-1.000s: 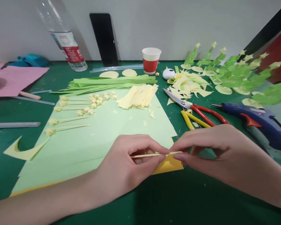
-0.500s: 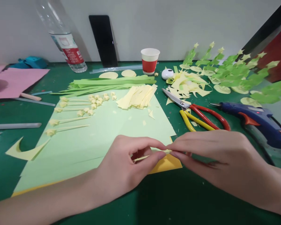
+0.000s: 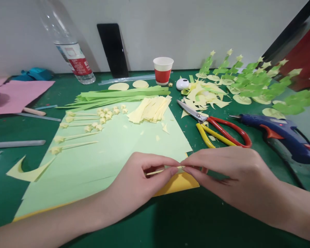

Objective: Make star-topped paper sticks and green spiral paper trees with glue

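Note:
Between my fingertips runs a thin pale-yellow paper strip [image 3: 155, 172], seen nearly edge-on. My left hand [image 3: 144, 179] pinches it between thumb and forefinger. From the other side my right hand [image 3: 229, 179] pinches its end, the fingertips of both hands meeting. Most of the strip is hidden by the fingers. Below and beyond the hands lie light-green sheets [image 3: 93, 172] over a yellow-orange sheet [image 3: 182, 184]. On the green paper are a pile of pale-yellow strips [image 3: 151, 109], several small folded paper stars [image 3: 105, 115], and stars with long tails [image 3: 74, 136].
Right of the sheets lie red-and-yellow-handled scissors [image 3: 219, 131] and a blue glue gun [image 3: 276, 131]. Behind stand a paper cup [image 3: 163, 72], a phone [image 3: 113, 51], a bottle [image 3: 76, 63], paper scraps [image 3: 206, 93] and green paper plants [image 3: 258, 79]. Green strips [image 3: 113, 93] lie at the back.
The view has shifted slightly, so the tabletop things sit a little lower. Both hands keep their pinch on the paper strip, with fingertips slightly closer together.

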The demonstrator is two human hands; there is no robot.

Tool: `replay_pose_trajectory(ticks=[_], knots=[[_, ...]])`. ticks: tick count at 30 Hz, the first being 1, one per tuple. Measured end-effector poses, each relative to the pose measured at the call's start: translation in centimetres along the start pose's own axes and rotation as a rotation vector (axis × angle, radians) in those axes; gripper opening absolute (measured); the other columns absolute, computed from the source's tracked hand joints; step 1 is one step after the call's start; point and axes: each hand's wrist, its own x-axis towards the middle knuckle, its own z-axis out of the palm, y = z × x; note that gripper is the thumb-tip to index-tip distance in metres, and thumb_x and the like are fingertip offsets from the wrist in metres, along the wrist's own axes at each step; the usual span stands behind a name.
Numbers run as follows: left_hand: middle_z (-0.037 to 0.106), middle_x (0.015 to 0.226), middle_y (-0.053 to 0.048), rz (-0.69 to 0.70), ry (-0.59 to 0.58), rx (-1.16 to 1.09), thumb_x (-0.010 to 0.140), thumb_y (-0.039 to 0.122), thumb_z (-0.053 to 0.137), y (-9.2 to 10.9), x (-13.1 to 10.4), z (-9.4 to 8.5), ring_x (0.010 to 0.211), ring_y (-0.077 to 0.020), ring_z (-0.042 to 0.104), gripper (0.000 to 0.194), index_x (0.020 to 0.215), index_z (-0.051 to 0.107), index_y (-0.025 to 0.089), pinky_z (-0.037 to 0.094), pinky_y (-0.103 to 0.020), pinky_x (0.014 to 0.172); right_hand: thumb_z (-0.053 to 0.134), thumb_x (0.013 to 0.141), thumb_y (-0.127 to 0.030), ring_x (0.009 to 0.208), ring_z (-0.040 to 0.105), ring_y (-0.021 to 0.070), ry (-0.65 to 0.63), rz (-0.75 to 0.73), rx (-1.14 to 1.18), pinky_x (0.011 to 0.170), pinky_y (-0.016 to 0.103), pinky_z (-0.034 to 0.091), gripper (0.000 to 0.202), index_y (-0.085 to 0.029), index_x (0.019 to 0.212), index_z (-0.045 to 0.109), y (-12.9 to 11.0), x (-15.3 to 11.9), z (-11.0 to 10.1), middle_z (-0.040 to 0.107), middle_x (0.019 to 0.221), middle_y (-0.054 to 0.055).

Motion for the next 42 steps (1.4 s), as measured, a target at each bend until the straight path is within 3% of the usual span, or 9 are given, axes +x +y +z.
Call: replay_pose_trajectory(ticks=[5,12,15,24,37,42], knots=[[0.073,0.072,0.008,-0.036,-0.006,-0.039,0.077,0.014,0.058,0.0,0.1,0.0,0.068,-0.0054,0.064,0.019,0.075,0.074,0.024,0.043,-0.002,0.055,0.048,0.082,-0.014,0.054,0.057,0.0087,-0.069,0.161,0.19,0.05,0.016,0.042,0.021,-0.017,0.069,0.065,0.0,0.5,-0.4,0.065,0.064,0.0],[0.071,0.067,0.009,-0.094,-0.004,-0.016,0.075,0.016,0.061,0.1,-0.2,0.4,0.059,-0.0036,0.06,0.016,0.071,0.074,0.024,0.041,-0.002,0.049,0.054,0.071,-0.025,0.044,0.044,0.0057,-0.295,0.718,0.569,0.037,0.012,0.034,0.014,-0.017,0.062,0.061,0.0,1.5,-0.7,0.053,0.053,-0.003],[0.07,0.064,0.009,-0.084,-0.004,0.029,0.074,0.017,0.061,0.1,-0.2,0.3,0.053,-0.0025,0.057,0.014,0.07,0.074,0.022,0.037,-0.002,0.044,0.057,0.07,-0.03,0.039,0.037,0.0042,-0.437,0.848,0.72,0.035,0.012,0.031,0.015,-0.016,0.065,0.059,0.2,1.7,-0.8,0.045,0.046,-0.005],[0.07,0.065,0.008,-0.071,-0.019,0.09,0.073,0.019,0.061,-0.1,-0.3,0.1,0.051,-0.0031,0.055,0.013,0.07,0.074,0.021,0.036,-0.003,0.043,0.054,0.072,-0.029,0.038,0.038,0.0042,-0.605,0.837,0.915,0.036,0.012,0.031,0.017,-0.014,0.068,0.057,1.4,1.8,-0.9,0.045,0.046,-0.004],[0.072,0.066,0.005,-0.109,0.036,0.04,0.072,0.02,0.061,-0.1,-0.1,0.2,0.059,-0.0078,0.061,0.013,0.068,0.073,0.021,0.045,-0.007,0.053,0.048,0.081,-0.025,0.036,0.038,0.0031,-0.521,0.808,0.878,0.04,0.014,0.032,0.018,-0.014,0.069,0.055,1.2,1.9,-1.1,0.047,0.047,-0.005],[0.072,0.066,0.005,-0.108,0.025,0.036,0.073,0.022,0.061,-0.1,0.0,0.1,0.06,-0.0082,0.061,0.012,0.069,0.073,0.021,0.046,-0.007,0.055,0.052,0.08,-0.03,0.039,0.039,0.0038,-0.539,0.817,0.722,0.039,0.014,0.031,0.018,-0.016,0.077,0.061,0.9,2.4,-1.9,0.047,0.05,-0.005]])
